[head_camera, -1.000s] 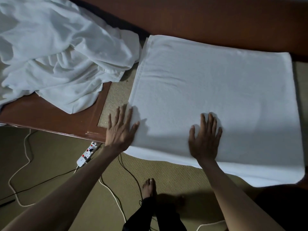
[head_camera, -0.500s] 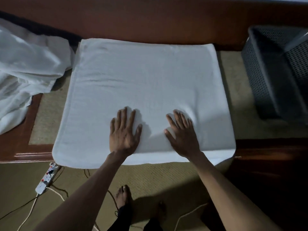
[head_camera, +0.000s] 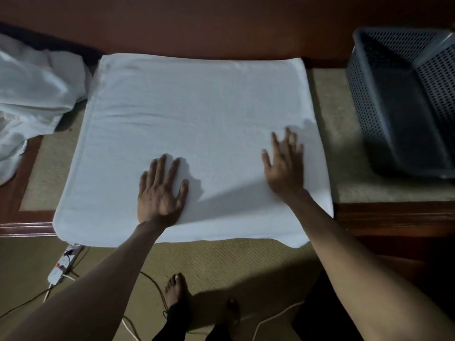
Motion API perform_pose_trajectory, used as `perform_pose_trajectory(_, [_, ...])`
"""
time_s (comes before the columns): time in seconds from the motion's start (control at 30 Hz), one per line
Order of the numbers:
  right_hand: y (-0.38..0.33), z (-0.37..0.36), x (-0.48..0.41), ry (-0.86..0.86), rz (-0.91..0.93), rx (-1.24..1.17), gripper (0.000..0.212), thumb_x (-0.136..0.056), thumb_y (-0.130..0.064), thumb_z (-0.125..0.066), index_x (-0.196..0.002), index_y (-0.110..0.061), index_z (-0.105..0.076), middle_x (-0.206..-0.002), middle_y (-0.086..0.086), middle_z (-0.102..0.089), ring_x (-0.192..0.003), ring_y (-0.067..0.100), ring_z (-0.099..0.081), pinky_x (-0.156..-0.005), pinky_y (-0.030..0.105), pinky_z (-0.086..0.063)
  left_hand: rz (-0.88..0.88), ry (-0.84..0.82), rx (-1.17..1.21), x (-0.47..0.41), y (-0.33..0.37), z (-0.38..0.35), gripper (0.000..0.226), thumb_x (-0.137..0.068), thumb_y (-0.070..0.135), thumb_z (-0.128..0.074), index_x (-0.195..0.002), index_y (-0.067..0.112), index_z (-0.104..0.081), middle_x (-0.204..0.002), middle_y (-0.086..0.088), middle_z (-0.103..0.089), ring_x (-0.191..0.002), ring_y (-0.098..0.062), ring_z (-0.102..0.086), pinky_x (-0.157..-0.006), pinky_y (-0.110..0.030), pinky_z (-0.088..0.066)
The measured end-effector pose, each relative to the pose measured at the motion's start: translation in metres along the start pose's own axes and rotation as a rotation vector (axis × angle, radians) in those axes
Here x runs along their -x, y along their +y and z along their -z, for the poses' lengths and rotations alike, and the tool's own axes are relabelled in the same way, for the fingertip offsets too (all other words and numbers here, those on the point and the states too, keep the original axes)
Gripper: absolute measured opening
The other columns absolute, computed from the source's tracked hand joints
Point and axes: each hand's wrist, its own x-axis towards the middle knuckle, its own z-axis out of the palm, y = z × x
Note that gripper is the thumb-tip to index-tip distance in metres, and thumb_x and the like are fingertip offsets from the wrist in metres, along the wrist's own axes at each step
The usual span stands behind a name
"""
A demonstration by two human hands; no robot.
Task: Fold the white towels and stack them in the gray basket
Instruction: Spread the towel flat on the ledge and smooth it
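A folded white towel (head_camera: 197, 119) lies flat across the wooden table, its near edge hanging over the front. My left hand (head_camera: 160, 193) presses flat on the towel's near middle, fingers spread. My right hand (head_camera: 283, 166) lies on the towel's right part with straight fingers, slightly blurred. A gray perforated basket (head_camera: 403, 102) stands on the table at the right, and nothing shows inside it. A heap of unfolded white towels (head_camera: 32, 94) sits at the left.
The table has a dark wood rim (head_camera: 394, 217) and a beige mat inlay (head_camera: 344, 173). On the floor lie a white power strip (head_camera: 64, 264) with cables. My bare feet (head_camera: 177, 291) stand below the table edge.
The view has shifted right, bringing the basket into sight. My right hand has slid rightward across the towel. My left hand has stayed pressed near the middle.
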Motion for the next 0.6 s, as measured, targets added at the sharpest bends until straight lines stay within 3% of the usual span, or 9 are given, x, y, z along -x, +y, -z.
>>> perform_pose_trajectory(0.07, [-0.017, -0.007, -0.014, -0.095, 0.162, -0.036, 0.055, -0.107, -0.044, -0.035, -0.157, -0.019, -0.038, -0.167, 0.018, -0.02, -0.154, 0.039, -0.018, -0.123, 0.054, -0.016, 0.0, 0.003, -0.006, 0.001, 0.0, -0.001, 0.066, -0.103, 0.06, -0.024, -0.163, 0.034, -0.017, -0.171, -0.003, -0.015, -0.158, -0.027, -0.012, -0.125, -0.048, -0.016])
perform_pose_trajectory(0.13, [-0.02, -0.013, -0.032, -0.233, 0.156, -0.057, 0.058, -0.109, -0.047, -0.03, -0.161, -0.025, -0.024, -0.17, 0.013, -0.007, -0.157, 0.032, -0.004, -0.126, 0.052, -0.008, -0.002, 0.011, -0.009, 0.0, -0.001, -0.002, 0.066, -0.103, 0.06, -0.023, -0.163, 0.034, -0.017, -0.171, -0.003, -0.015, -0.158, -0.027, -0.012, -0.126, -0.049, -0.016])
perform_pose_trajectory(0.23, [0.006, -0.02, -0.049, -0.162, 0.046, -0.001, 0.062, -0.108, -0.052, -0.029, -0.162, -0.024, -0.02, -0.17, 0.011, -0.01, -0.156, 0.032, -0.007, -0.125, 0.051, -0.009, -0.01, 0.025, -0.015, 0.0, -0.002, -0.004, 0.065, -0.103, 0.059, -0.023, -0.163, 0.034, -0.018, -0.171, -0.004, -0.016, -0.157, -0.027, -0.012, -0.125, -0.049, -0.017])
perform_pose_trajectory(0.33, [0.035, -0.017, -0.048, -0.087, -0.181, 0.015, 0.066, -0.107, -0.053, -0.029, -0.162, -0.018, -0.02, -0.169, 0.016, -0.011, -0.156, 0.036, -0.008, -0.125, 0.052, -0.009, -0.017, 0.034, -0.015, -0.001, -0.003, -0.005, 0.065, -0.104, 0.059, -0.023, -0.163, 0.033, -0.018, -0.171, -0.004, -0.017, -0.157, -0.028, -0.013, -0.125, -0.05, -0.017])
perform_pose_trajectory(0.43, [0.026, -0.013, -0.028, -0.056, -0.326, -0.052, 0.075, -0.106, -0.055, -0.026, -0.161, -0.006, -0.017, -0.168, 0.023, -0.006, -0.155, 0.039, -0.006, -0.125, 0.055, -0.009, -0.018, 0.037, -0.016, 0.001, -0.002, -0.004, 0.064, -0.104, 0.058, -0.024, -0.163, 0.033, -0.019, -0.17, -0.005, -0.018, -0.157, -0.029, -0.014, -0.124, -0.05, -0.018])
perform_pose_trajectory(0.53, [-0.024, -0.006, 0.021, 0.072, -0.076, -0.108, 0.073, -0.106, -0.055, -0.024, -0.159, -0.004, -0.026, -0.166, 0.024, -0.014, -0.154, 0.039, -0.015, -0.125, 0.052, -0.015, -0.03, 0.04, -0.009, 0.001, -0.001, -0.002, 0.064, -0.104, 0.058, -0.024, -0.163, 0.032, -0.021, -0.17, -0.006, -0.02, -0.156, -0.029, -0.015, -0.124, -0.051, -0.019])
perform_pose_trajectory(0.6, [-0.062, -0.009, 0.069, 0.068, 0.155, -0.111, 0.067, -0.107, -0.051, -0.029, -0.16, -0.009, -0.027, -0.168, 0.02, -0.012, -0.156, 0.035, -0.012, -0.126, 0.049, -0.011, -0.032, 0.045, -0.009, 0.002, -0.001, -0.002, 0.064, -0.104, 0.059, -0.024, -0.162, 0.032, -0.021, -0.17, -0.006, -0.02, -0.156, -0.029, -0.016, -0.124, -0.051, -0.02])
